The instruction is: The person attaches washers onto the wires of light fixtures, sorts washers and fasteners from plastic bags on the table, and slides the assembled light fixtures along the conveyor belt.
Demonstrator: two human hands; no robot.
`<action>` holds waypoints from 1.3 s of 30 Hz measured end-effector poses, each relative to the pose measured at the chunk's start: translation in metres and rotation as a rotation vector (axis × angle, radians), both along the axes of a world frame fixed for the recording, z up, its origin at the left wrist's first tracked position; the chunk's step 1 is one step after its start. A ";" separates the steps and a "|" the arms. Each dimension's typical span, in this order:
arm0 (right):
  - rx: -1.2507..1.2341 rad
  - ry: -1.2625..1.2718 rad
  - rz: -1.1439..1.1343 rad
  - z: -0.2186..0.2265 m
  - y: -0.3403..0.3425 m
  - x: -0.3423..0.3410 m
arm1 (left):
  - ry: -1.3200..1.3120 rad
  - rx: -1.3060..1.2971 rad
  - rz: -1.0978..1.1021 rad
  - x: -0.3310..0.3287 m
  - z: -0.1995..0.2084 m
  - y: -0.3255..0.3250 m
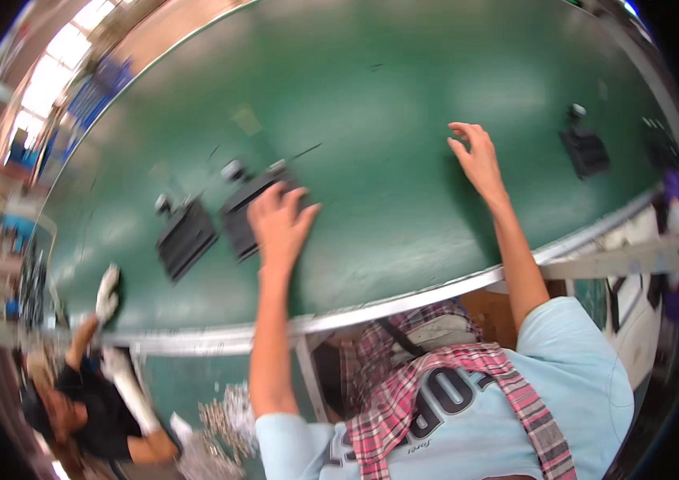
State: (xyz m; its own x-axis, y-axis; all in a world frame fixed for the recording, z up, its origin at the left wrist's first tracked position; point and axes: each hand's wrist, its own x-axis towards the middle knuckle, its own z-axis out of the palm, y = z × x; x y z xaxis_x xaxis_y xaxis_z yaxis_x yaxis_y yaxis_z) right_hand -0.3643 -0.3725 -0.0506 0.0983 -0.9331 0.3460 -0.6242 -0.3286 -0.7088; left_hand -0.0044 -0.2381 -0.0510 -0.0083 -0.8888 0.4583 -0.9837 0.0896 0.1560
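Note:
My left hand (279,224) is over the right side of a dark, flat, tray-like part (242,210) with a small round grey-white knob (234,170) at its far edge. Its fingers are spread, and whether they touch the part I cannot tell. Left of it lies a similar dark part (186,240), also with a small knob. My right hand (479,164) hovers at the right of the green tabletop (379,200), thumb and fingers apart, holding nothing. Farther right rests another dark part (585,152) with a round knob.
At the far left a co-worker's white-gloved hand (107,292) reaches onto the tabletop. Below the table's pale metal edge (403,308), a lower green surface bears a heap of small metallic pieces (227,420). A dark object (659,144) sits at the right end.

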 end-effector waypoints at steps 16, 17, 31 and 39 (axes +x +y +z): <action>-0.092 0.521 -1.164 -0.063 -0.095 -0.199 | 0.004 0.034 0.159 0.158 -0.004 0.003; -0.055 0.609 -1.137 -0.064 -0.095 -0.201 | 0.015 0.001 0.198 0.162 -0.007 0.004; 0.032 0.581 -0.543 -0.005 0.030 -0.022 | -0.137 0.106 0.486 0.160 -0.027 0.003; -0.061 0.238 -0.222 0.035 0.058 0.006 | -0.150 0.227 0.817 0.235 -0.023 0.071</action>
State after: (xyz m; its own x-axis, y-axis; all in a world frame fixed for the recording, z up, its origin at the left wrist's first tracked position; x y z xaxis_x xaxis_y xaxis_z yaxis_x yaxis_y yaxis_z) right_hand -0.3581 -0.3142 -0.0155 -0.0200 -0.9190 0.3938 -0.8312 -0.2036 -0.5174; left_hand 0.2303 -0.1673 -0.0743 0.6277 -0.7124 0.3138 -0.7378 -0.6730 -0.0521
